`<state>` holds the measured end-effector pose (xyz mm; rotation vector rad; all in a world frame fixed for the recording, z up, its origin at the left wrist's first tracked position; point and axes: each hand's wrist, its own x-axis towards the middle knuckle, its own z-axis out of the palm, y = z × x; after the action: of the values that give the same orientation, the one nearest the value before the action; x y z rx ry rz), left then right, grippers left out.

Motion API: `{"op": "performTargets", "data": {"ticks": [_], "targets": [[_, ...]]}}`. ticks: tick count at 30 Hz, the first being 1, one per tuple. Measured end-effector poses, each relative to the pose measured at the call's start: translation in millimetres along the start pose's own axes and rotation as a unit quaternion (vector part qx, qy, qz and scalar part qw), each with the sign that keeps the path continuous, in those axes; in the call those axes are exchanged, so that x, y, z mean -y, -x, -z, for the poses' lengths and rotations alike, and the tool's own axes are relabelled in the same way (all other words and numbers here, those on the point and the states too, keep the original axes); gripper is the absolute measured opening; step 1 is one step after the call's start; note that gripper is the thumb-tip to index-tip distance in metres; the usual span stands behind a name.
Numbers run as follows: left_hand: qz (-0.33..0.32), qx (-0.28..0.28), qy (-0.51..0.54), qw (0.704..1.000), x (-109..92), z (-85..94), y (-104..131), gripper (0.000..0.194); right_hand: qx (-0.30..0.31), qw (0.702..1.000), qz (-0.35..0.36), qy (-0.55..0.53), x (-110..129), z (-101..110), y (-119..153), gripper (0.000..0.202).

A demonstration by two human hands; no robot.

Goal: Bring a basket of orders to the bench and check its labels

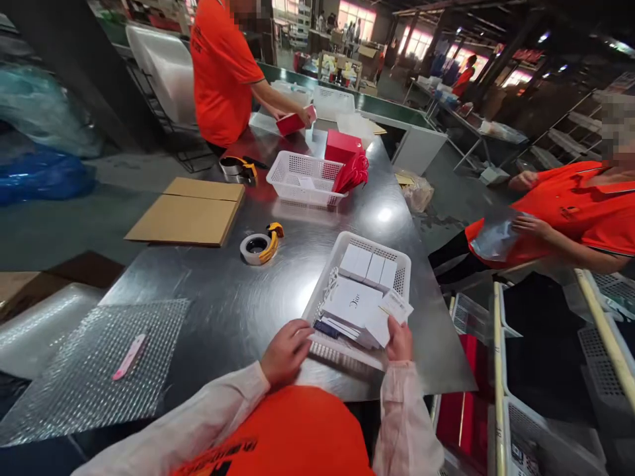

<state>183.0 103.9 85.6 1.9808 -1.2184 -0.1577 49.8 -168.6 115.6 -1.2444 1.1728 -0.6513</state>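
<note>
Right hand [399,342] pinches white cards [391,314] above basket [347,243]; left hand [286,354] curls at the basket's near rim, grip unclear. Best to steady the rim and lift the cards flat.

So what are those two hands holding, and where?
The right hand pinches a white card by its lower edge. The left hand rests at the white basket, apparently holding nothing.

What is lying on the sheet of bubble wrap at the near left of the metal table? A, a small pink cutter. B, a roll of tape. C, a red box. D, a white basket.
A: a small pink cutter lies alone on the bubble wrap; the tape roll sits farther up on the bare metal table.
</note>
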Motion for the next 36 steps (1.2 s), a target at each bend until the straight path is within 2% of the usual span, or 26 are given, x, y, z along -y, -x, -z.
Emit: {"op": "performTargets", "data": {"ticks": [2, 5, 6, 9, 11, 14, 16, 18, 21, 23, 27, 30, 32, 34, 36], "targets": [[-0.053, 0.053, 0.007, 0.997, -9, -10.9, -24, 0.033, -0.01, 0.998, -0.015, -0.066, 1, 28, 14, 0.048], [-0.079, 0.127, -0.025, 0.988, -18, -37.4, -71, 0.037, -0.032, 0.984, -0.059, -0.167, -6, 61, 39, 0.047], [-0.082, 0.163, -0.044, 0.982, -20, -47.7, -87, 0.047, -0.041, 0.979, -0.072, -0.187, -10, 68, 48, 0.048], [-0.097, 0.277, -0.12, 0.948, -30, -77.9, -125, 0.092, -0.066, 0.972, -0.093, -0.204, -28, 81, 70, 0.048], [-0.11, 0.327, -0.172, 0.923, -36, -93.3, -136, 0.113, -0.079, 0.97, -0.104, -0.207, -39, 85, 82, 0.047], [-0.13, 0.348, -0.211, 0.904, -43, -101.5, -137, 0.119, -0.09, 0.964, -0.133, -0.214, -53, 85, 98, 0.045], [-0.145, 0.342, -0.212, 0.904, -47, -95.2, -136, 0.111, -0.087, 0.959, -0.149, -0.226, -56, 84, 107, 0.048], [-0.154, 0.324, -0.209, 0.91, -50, -82.0, -141, 0.091, -0.076, 0.955, -0.157, -0.24, -57, 83, 114, 0.053], [-0.159, 0.268, -0.211, 0.926, -54, -60.8, -161, 0.061, -0.062, 0.953, -0.157, -0.254, -56, 84, 120, 0.06], [-0.147, 0.256, -0.223, 0.929, -55, -52.3, -176, 0.055, -0.055, 0.951, -0.162, -0.258, -57, 85, 120, 0.061], [-0.108, 0.319, -0.245, 0.909, -57, -44.8, -191, 0.039, -0.024, 0.95, -0.167, -0.261, -56, 81, 116, 0.056], [-0.103, 0.337, -0.242, 0.904, -62, -26.7, -196, 0.03, -0.016, 0.952, -0.158, -0.261, -50, 77, 118, 0.052], [-0.099, 0.312, -0.236, 0.915, -69, -6.0, -207, 0.033, -0.023, 0.95, -0.163, -0.264, -47, 76, 121, 0.053], [-0.106, 0.251, -0.222, 0.936, -76, 13.8, -227, 0.035, -0.024, 0.947, -0.177, -0.268, -46, 76, 124, 0.053], [-0.126, 0.178, -0.217, 0.951, -79, 24.2, -253, 0.036, -0.023, 0.944, -0.189, -0.269, -47, 76, 127, 0.052]]}}
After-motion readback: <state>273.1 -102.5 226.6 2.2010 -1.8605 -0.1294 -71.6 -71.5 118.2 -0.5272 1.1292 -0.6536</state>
